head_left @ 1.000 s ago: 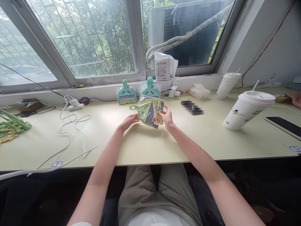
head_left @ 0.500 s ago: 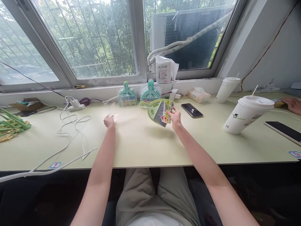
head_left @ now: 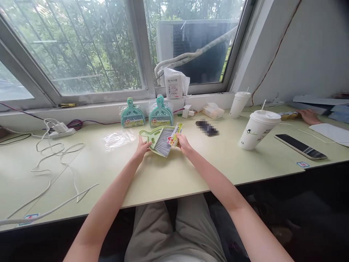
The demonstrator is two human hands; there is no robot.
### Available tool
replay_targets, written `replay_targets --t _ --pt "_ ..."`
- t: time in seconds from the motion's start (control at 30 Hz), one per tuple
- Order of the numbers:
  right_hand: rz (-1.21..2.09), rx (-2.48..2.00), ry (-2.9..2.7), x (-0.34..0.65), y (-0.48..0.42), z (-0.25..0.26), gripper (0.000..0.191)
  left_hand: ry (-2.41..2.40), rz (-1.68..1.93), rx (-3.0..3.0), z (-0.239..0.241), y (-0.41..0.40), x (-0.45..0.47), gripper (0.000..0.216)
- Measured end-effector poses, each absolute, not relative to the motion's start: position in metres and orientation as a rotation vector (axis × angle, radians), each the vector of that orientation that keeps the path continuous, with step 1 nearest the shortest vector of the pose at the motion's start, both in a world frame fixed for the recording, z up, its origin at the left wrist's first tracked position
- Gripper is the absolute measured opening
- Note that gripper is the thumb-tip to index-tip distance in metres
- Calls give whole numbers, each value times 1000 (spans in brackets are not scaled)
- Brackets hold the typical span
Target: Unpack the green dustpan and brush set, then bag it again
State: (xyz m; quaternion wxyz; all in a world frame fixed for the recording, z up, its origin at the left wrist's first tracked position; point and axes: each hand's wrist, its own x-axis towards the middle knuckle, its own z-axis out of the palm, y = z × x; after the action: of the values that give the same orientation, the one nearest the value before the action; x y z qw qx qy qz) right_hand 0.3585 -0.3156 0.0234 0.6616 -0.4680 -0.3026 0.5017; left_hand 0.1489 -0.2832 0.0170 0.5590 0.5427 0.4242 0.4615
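Both of my hands hold a small light-green dustpan and brush set [head_left: 159, 138] just above the desk [head_left: 177, 174]. My left hand [head_left: 142, 149] grips its left side near the handle. My right hand [head_left: 183, 143] pinches the right end, where a colourful paper label [head_left: 174, 130] is attached. A clear plastic wrapper [head_left: 119, 138] lies on the desk to the left of the set. Two teal dustpan sets in plastic [head_left: 132, 114] [head_left: 160, 113] lean against the window sill behind.
White cables and a power strip [head_left: 60, 130] lie at the left. A phone [head_left: 207, 127], tissue pack [head_left: 213, 110], two lidded cups [head_left: 257, 129] [head_left: 238, 104] and a dark tablet [head_left: 300, 146] are at the right. Another person's hand [head_left: 308, 116] rests at the far right.
My left hand dropped the clear wrapper on the desk and came back to grip the dustpan set. The view has swung to the right.
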Motion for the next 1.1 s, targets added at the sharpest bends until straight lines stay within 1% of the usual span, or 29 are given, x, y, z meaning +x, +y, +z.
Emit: replay_targets --t 0.03,0.13,0.17,0.23,0.27,0.33,0.4,0.47,0.53,0.6,0.67,0.73,0.8,1.0,1.1 --pt "1109 -1063 -654 367 -313 26 21 1029 1091 1290 18 -281 143 99" --pt "931 -1062 -524 413 -306 34 49 1067 1108 1362 23 -276 131 56" --pt "858 -1077 -474 433 -304 35 57 1065 1105 1384 25 -275 131 47" --pt "700 -1178 -419 470 -305 36 66 1067 1081 1403 26 -276 133 41" --pt "672 -1235 -427 484 -306 36 65 1076 1067 1405 25 -278 136 40" --pt "691 -1317 -441 496 -307 38 58 1087 1031 1412 23 -282 141 42" --pt "723 -1347 -518 481 -310 42 49 1067 999 1436 22 -287 147 46" --pt "666 -1380 -772 444 -315 45 43 1022 976 1476 21 -292 154 51" --pt "499 -1463 -1226 397 -323 46 38 974 977 1526 20 -297 160 53" --pt "233 -1620 -1663 353 -333 42 31 950 1002 1574 17 -301 166 53" --pt "-64 -1701 -1929 323 -342 36 30 986 1068 1613 13 -302 170 53" --pt "-226 -1717 -2040 311 -346 31 31 1039 1129 1635 11 -302 171 54" --pt "-223 -1715 -2019 314 -345 29 35 1035 1118 1652 13 -301 171 55" --pt "-12 -1580 -1721 345 -331 27 41 933 979 1784 25 -304 176 62" --pt "124 -1420 -1666 349 -328 31 45 1005 957 1957 21 -300 176 55"
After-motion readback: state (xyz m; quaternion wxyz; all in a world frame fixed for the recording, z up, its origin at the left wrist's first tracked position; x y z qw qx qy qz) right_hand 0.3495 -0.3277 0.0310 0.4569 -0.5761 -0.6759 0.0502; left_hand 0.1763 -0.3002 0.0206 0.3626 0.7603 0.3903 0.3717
